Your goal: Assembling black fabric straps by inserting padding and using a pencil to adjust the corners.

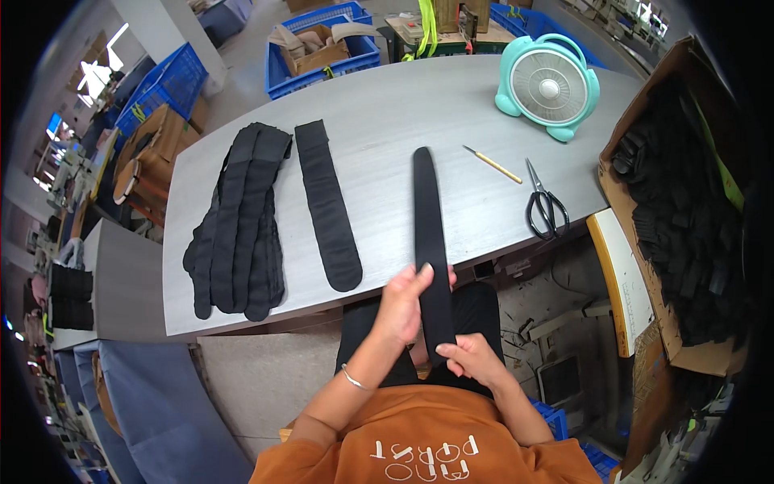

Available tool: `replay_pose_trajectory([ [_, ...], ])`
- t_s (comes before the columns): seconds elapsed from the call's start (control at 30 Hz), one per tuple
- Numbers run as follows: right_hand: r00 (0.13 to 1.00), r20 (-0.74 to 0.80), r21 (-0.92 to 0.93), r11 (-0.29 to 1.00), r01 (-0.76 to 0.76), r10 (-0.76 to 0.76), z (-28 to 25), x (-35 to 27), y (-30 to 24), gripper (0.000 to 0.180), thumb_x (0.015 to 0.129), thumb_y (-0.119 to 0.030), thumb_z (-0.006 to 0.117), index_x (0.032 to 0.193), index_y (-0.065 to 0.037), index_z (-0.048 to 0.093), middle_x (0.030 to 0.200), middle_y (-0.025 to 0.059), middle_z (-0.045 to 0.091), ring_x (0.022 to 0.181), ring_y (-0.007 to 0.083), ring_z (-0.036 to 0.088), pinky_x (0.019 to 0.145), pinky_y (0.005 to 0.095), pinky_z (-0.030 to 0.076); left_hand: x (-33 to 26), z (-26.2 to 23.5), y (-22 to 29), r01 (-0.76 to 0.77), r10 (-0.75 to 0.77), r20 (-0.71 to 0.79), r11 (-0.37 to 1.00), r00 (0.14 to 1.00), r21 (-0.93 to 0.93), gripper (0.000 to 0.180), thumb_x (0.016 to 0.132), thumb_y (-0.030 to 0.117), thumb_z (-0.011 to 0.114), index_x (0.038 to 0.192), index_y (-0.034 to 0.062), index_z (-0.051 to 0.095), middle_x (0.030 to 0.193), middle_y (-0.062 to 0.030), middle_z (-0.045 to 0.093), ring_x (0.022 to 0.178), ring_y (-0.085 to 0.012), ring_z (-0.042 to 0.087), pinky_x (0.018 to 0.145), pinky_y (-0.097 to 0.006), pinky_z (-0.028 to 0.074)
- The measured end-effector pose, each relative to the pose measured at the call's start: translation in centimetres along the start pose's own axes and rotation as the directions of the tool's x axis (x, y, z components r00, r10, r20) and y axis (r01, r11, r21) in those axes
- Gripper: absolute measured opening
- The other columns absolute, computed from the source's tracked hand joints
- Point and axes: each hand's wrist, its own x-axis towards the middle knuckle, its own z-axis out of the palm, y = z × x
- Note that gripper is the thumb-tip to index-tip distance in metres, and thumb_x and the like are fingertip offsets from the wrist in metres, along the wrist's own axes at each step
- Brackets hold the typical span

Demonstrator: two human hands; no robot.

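A long black fabric strip (pixel 431 218) with a rounded far end stretches from my lap out over the table edge. My left hand (pixel 403 302) grips it partway along, thumb on top and fingertips showing at the far side. At its near end, my right hand (pixel 474 357) pinches the strip between thumb and fingers. Another black strip (pixel 329 210) lies flat on the table to the left. Beside that one is an overlapping pile of black strips (pixel 242 222). Black-handled scissors (pixel 545 206) and a thin yellow-handled pointed tool (pixel 493 164) rest on the table at the right.
The grey table (pixel 371 105) spans the front. A teal fan (pixel 551 87) stands at its far right. A cardboard box (pixel 669 319) full of black pieces is at the right. Blue crates (pixel 322 71) sit beyond the table, and a blue cloth (pixel 161 395) hangs at the lower left.
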Motion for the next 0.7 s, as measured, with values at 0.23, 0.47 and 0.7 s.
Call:
replay_pose_trajectory([
  [0.23,0.996,0.019,-0.185,0.979,-0.082,0.087,-0.7,-0.8,7.7,0.043,0.096,-0.031,0.066,0.062,-0.005,0.059,0.055,-0.0012,0.057,0.046,0.0059,0.047,0.044,0.0239,0.035,1.6,1.7,8.7,-0.34,0.358,-0.133,0.93,0.924,0.142,0.025,0.094,0.01,0.069,0.115,-0.0014,0.063,0.101,-0.0047,0.07,0.089,-0.0089,0.065,0.079,-0.023,0.053],
  [0.47,0.752,-0.119,-0.703,0.59,0.397,-0.648,-1.2,2.2,1.2,0.049,0.086,-0.021,0.073,0.128,-0.001,0.058,0.118,0.0177,0.062,0.106,0.0326,0.062,0.087,0.0376,0.051,-0.5,3.6,7.6,-0.42,0.456,-0.092,0.869,0.885,0.261,0.027,0.092,0.007,0.07,0.117,-0.0022,0.063,0.1,-0.0029,0.068,0.088,-0.0069,0.061,0.08,-0.021,0.05],
  [0.7,0.546,-0.262,-0.489,0.597,0.635,-0.796,1.0,3.7,-10.6,0.029,0.088,-0.006,0.068,0.114,0.001,0.061,0.098,0.0109,0.064,0.083,0.0189,0.063,0.074,0.0285,0.05,-2.9,5.8,5.9,-0.388,0.404,0.011,0.869,0.915,0.306,0.025,0.092,0.005,0.069,0.115,-0.0024,0.064,0.102,-0.0042,0.067,0.091,-0.0085,0.061,0.084,-0.024,0.051],
])
